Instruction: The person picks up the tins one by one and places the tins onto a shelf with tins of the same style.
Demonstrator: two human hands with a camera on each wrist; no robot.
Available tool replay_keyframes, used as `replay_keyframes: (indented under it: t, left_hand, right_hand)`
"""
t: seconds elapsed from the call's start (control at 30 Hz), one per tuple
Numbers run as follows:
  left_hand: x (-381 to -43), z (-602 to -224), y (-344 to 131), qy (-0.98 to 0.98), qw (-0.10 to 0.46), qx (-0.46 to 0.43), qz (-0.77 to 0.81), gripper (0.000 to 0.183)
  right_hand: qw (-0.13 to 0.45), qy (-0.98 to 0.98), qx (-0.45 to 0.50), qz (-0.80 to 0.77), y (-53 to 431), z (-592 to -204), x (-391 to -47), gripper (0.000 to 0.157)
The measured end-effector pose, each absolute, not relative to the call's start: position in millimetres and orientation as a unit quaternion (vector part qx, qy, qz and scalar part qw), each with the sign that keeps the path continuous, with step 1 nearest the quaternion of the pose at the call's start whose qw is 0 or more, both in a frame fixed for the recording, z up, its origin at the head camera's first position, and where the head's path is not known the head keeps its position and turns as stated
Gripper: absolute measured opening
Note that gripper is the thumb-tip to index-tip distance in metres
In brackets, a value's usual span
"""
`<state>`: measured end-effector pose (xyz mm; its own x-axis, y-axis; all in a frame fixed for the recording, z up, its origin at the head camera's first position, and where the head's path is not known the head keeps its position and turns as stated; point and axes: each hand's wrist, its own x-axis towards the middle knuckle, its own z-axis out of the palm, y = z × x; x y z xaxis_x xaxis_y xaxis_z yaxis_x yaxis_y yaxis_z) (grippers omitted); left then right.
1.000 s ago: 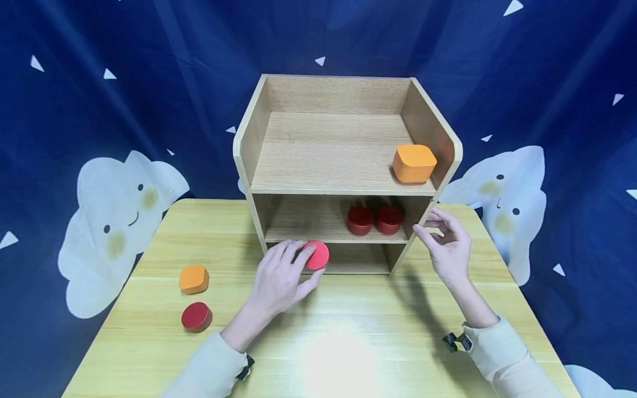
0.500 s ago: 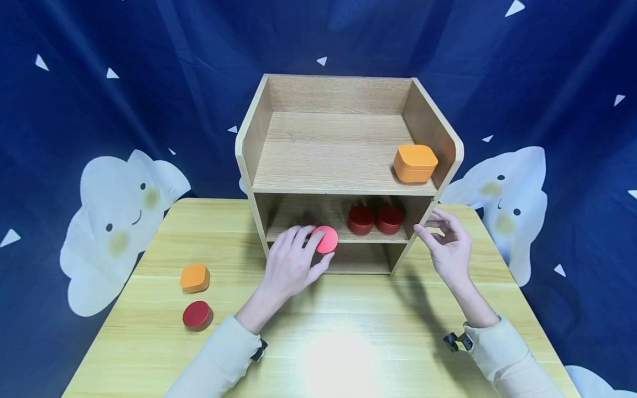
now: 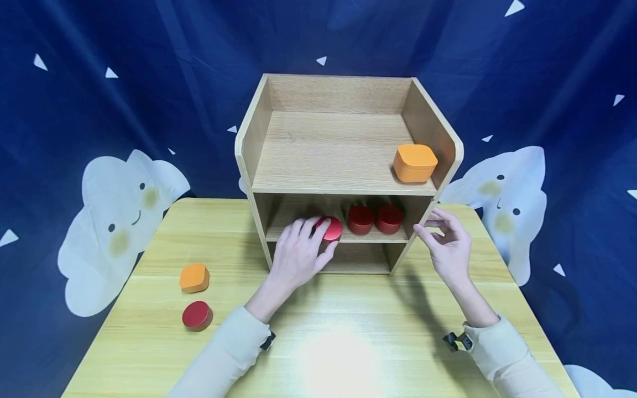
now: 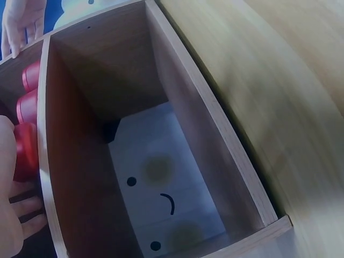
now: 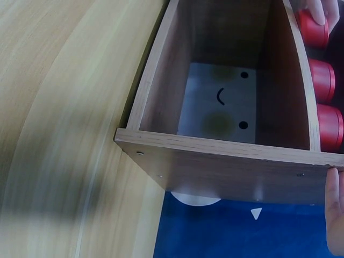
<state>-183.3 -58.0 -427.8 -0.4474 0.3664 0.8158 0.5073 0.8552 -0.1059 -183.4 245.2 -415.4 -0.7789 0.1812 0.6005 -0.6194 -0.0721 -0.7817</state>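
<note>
My left hand (image 3: 297,255) holds a red round tin (image 3: 333,230) by its sides at the front of the middle level of a wooden shelf (image 3: 325,152). Two more red tins, one nearer (image 3: 360,220) and one farther right (image 3: 390,219), stand side by side on that level. In the right wrist view the three tins (image 5: 313,29) line up in a row. With loosely bent fingers, my right hand (image 3: 452,249) touches the shelf's right side panel near its front edge. The left wrist view shows the held tin (image 4: 26,153) partly covered by the left hand (image 4: 13,209).
An orange rounded-square tin (image 3: 415,163) stands at the right of the top level. Left on the table (image 3: 149,354) lie a smaller orange tin (image 3: 194,278) and another red tin (image 3: 197,316). Behind the shelf hangs a dark blue curtain (image 3: 199,83) with clouds.
My left hand has carried the red tin upward and to the right, from in front of the bottom level to the middle level, beside the other two. The right hand stays put.
</note>
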Motion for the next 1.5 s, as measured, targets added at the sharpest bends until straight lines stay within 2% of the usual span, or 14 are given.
replay_keyframes:
  t: [0.63, 1.5]
  left_hand:
    - [-193.9, -430.0, -50.1, -0.876, 0.425, -0.222, -0.053, 0.045]
    - [-204.9, -430.4, -47.2, -0.878, 0.423, -0.217, -0.056, 0.048]
  right_hand:
    - [0.286, -0.616, 0.180, 0.712, 244.7, -416.5, -183.6, 0.046]
    - [0.283, -0.632, 0.159, 0.704, 245.1, -414.9, -181.5, 0.046]
